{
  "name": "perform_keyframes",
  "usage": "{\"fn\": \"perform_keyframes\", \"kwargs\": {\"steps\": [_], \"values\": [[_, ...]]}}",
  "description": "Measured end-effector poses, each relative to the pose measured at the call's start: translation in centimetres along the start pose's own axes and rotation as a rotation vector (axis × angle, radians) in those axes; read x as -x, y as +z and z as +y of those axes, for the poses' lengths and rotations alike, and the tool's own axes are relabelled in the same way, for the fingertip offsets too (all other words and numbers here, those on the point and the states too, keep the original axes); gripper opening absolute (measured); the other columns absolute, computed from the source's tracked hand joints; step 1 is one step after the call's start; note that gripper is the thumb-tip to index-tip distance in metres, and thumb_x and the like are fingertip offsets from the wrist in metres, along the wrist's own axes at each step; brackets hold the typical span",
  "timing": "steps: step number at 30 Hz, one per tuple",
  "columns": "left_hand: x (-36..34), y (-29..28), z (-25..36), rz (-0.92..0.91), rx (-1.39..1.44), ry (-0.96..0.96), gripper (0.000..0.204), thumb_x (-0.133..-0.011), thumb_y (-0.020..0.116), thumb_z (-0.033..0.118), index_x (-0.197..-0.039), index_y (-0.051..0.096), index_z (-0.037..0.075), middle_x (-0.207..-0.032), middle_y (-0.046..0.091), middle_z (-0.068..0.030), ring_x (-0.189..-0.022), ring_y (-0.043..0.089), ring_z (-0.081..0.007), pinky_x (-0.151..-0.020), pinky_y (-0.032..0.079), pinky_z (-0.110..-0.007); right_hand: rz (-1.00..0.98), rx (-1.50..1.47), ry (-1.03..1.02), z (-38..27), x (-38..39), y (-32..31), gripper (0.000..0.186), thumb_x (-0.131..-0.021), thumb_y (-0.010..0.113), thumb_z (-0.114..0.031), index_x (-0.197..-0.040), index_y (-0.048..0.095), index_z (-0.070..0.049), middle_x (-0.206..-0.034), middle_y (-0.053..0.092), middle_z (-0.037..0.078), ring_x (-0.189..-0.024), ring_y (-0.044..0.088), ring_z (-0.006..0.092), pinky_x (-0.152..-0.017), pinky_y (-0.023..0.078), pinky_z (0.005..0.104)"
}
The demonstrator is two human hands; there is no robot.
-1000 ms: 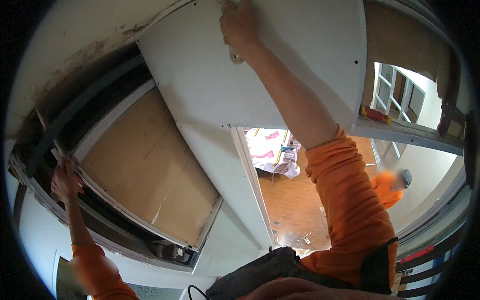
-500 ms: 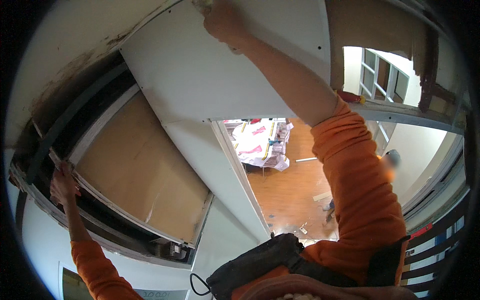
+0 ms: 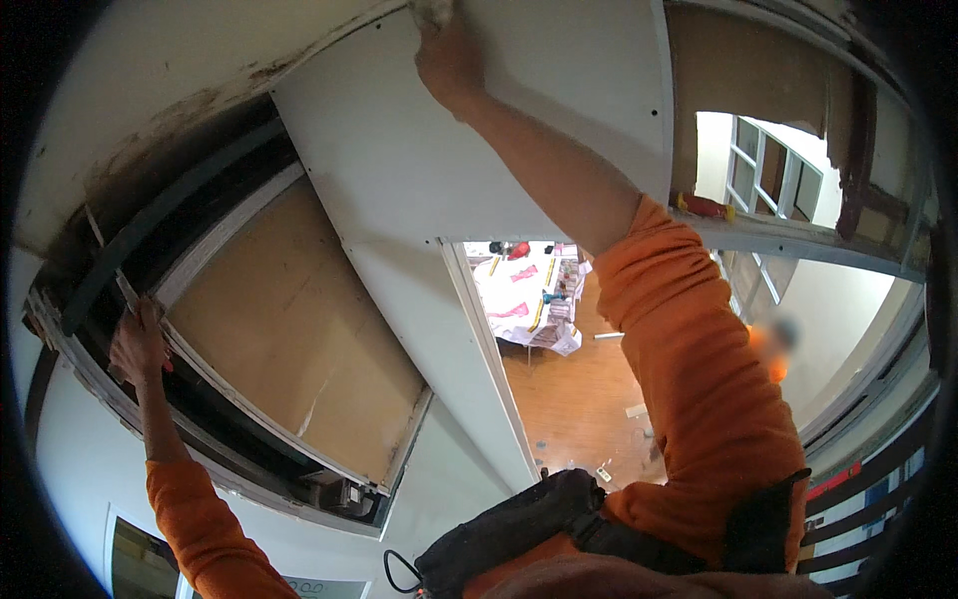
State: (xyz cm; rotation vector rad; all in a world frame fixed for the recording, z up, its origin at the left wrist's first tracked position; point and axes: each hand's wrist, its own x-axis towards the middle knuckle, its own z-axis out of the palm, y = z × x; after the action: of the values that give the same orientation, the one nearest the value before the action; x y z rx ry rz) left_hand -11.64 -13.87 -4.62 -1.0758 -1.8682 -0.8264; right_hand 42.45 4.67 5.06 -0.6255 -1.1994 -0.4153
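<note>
My right arm reaches up across a white wall panel (image 3: 539, 165). At its end my right hand (image 3: 451, 65) is closed near the panel's top edge. A pale, smeared thing (image 3: 431, 12) shows at its fingers, cut by the frame's edge, and I cannot make out its kind. On the left, my left hand (image 3: 140, 344) reaches into the dark gap of an open wall frame (image 3: 225, 225). Its fingers are closed around the lower end of a thin pale strip (image 3: 126, 288). A curved dark green band (image 3: 175, 165) crosses in front of part of that strip.
A red and yellow tool handle (image 3: 705, 206) lies on a ledge at right. Far below, a covered table (image 3: 519, 290) stands on a wooden floor (image 3: 559, 394). Another person in orange (image 3: 768, 349) is at right. A black bag (image 3: 509, 529) hangs against my body.
The view has shifted, so the panel and frame sit farther right in the picture. My left hand is slightly higher, still closed at the strip. My right hand remains at the panel's top.
</note>
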Motion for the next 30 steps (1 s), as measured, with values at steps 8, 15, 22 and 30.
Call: {"fn": "perform_keyframes", "kwargs": {"steps": [8, 15, 22, 30], "values": [[0.0, -0.9, 1.0, -0.040, -0.035, 0.013, 0.059, -0.099, 0.045, 0.056, -0.099, 0.073, 0.004, -0.090, 0.072, -0.0224, -0.090, 0.069, -0.0407, -0.081, 0.051, -0.051, -0.747, -0.327, 0.457, -4.1, -6.6, -4.9, 0.028, -0.104, 0.045, -0.015, -0.117, 0.057, 0.007, -0.091, 0.061, 0.014, -0.076, 0.061, 0.0226, -0.061, 0.049, 0.0307], [0.4, -1.5, 0.6, -0.040, 0.037, 0.029, 0.055, -0.100, 0.045, 0.051, -0.093, 0.071, 0.003, -0.086, 0.071, -0.0216, -0.087, 0.069, -0.0410, -0.080, 0.050, -0.053, -0.831, -0.170, 0.476, 0.2, -1.9, -7.8, 0.015, -0.102, 0.049, -0.023, -0.100, 0.047, -0.008, -0.072, 0.052, 0.005, -0.052, 0.046, 0.0139, -0.045, 0.042, 0.0332], [0.1, 0.0, 0.4, 0.031, 0.086, 0.055, 0.048, -0.101, 0.046, 0.047, -0.098, 0.069, 0.005, -0.087, 0.070, -0.0200, -0.084, 0.068, -0.0388, -0.077, 0.050, -0.051, -0.490, -0.502, 0.717, -1.5, -0.6, -10.7, 0.018, -0.103, 0.049, -0.027, -0.099, 0.047, -0.010, -0.069, 0.047, 0.001, -0.049, 0.040, 0.0129, -0.045, 0.041, 0.0337], [-0.6, 0.8, -0.9, 0.026, 0.055, 0.080, 0.048, -0.102, 0.047, 0.047, -0.101, 0.070, 0.005, -0.086, 0.069, -0.0196, -0.084, 0.069, -0.0375, -0.076, 0.050, -0.050, -0.312, -0.529, 0.624, 0.1, -0.6, -6.8, 0.018, -0.103, 0.051, -0.027, -0.098, 0.047, -0.010, -0.067, 0.048, 0.002, -0.047, 0.039, 0.0131, -0.045, 0.039, 0.0325]]}}
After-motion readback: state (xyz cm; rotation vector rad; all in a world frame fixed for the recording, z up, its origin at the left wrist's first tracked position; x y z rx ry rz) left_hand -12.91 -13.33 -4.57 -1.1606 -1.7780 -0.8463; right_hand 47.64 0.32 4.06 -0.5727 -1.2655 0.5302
